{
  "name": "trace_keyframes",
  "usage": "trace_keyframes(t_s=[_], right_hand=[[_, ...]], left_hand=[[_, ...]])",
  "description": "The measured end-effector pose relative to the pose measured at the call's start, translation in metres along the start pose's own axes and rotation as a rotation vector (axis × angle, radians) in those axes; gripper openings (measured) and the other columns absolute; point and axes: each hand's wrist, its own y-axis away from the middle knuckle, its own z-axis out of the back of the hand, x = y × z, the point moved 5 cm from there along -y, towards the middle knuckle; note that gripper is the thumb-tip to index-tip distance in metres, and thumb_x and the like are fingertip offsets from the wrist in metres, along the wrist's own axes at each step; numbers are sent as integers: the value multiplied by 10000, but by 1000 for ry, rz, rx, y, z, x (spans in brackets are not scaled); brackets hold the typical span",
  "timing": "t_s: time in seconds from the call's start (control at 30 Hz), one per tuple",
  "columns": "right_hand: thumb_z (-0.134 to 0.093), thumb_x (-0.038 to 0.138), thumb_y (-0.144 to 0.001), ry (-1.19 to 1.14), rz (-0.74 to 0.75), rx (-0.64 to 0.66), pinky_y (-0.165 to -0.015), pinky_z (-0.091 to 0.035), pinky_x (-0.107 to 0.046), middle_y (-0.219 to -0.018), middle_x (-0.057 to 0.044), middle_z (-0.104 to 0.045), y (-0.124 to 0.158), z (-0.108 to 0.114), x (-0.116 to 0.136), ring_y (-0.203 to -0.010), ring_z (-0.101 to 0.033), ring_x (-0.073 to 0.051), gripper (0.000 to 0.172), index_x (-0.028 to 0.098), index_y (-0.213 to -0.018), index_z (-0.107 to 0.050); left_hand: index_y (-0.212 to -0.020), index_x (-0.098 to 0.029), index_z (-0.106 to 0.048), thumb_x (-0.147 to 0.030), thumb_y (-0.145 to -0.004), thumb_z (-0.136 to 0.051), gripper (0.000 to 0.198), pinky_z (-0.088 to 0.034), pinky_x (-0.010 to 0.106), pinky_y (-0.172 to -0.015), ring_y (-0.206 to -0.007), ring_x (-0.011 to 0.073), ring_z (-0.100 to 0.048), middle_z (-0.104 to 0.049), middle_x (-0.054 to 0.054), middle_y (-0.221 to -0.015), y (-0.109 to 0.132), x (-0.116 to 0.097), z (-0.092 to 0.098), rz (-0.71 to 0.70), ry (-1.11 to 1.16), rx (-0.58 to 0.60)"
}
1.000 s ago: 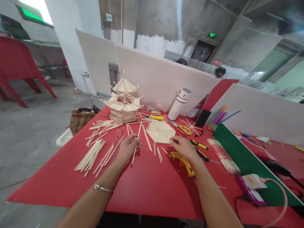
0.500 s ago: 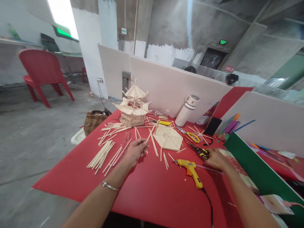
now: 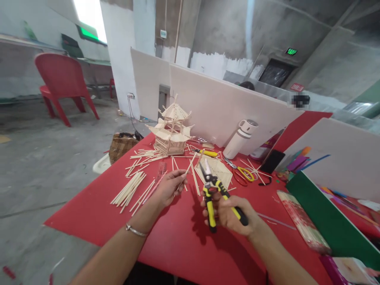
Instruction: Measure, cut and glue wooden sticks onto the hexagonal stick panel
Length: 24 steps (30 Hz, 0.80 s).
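My left hand is closed in a pinch on a thin wooden stick, which slants up and away from the fingers. Yellow-and-black pruning shears are in my right hand, fingers wrapped round the handles and the blades spread apart. The blades point away, just right of the held stick. Beyond them, a flat hexagonal base of wooden sticks lies partly covered by the shears. A model pagoda of sticks stands farther back. The glue gun is out of sight, probably behind my right hand.
Loose wooden sticks lie at the left of the red table. Toward the back are a white flask, yellow-handled scissors and a dark phone. A packet of sticks lies beside a green divider at right.
My right hand has lifted the pruning shears off the right side of the table and brought them left, near the stick. Their blades are now apart. My left hand still pinches the stick.
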Motion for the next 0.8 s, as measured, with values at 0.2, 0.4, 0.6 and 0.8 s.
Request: trace_keyframes(t_s=[0.2, 0.4, 0.6, 0.8], right_hand=[[-663, 247, -517, 45, -64, 2, -823, -489, -345, -920, -62, -677, -16, -23, -1, -916, -668, -248, 422, 198, -929, -588], [-595, 160, -509, 499, 38, -74, -619, -401, -234, -828, 30, -588, -31, -5, 4, -767, -557, -161, 561, 218, -1067, -571], [-572, 137, -569, 888, 219, -187, -767, -467, -289, -1075, -16, -623, -31, -6, 21, -913, -579, -201, 809, 236, -1366, -472], [-597, 139, -611, 1025, 328, -212, -1033, -407, -392, -1354, -70, -522, -27, -7, 25, -1221, -505, -267, 844, 237, -1431, -421]], left_hand=[[-890, -143, -659, -407, -668, -763, 360, -177, 156, -342, -373, 35, -381, -581, -29, -580, -1, -8, 7, -70, -56, -75], [-831, -153, -637, -411, -673, -756, 326, -175, 174, -343, -378, 44, -411, -589, -21, -606, -1, -9, 6, -85, -66, -60], [-775, -154, -598, -399, -704, -749, 296, -176, 177, -375, -379, 24, -328, -584, -19, -594, 1, -13, 0, -141, -48, 34], [-794, -161, -606, -439, -725, -730, 312, -177, 194, -397, -392, 36, -321, -590, -13, -568, 4, -14, -3, -177, -109, 81]])
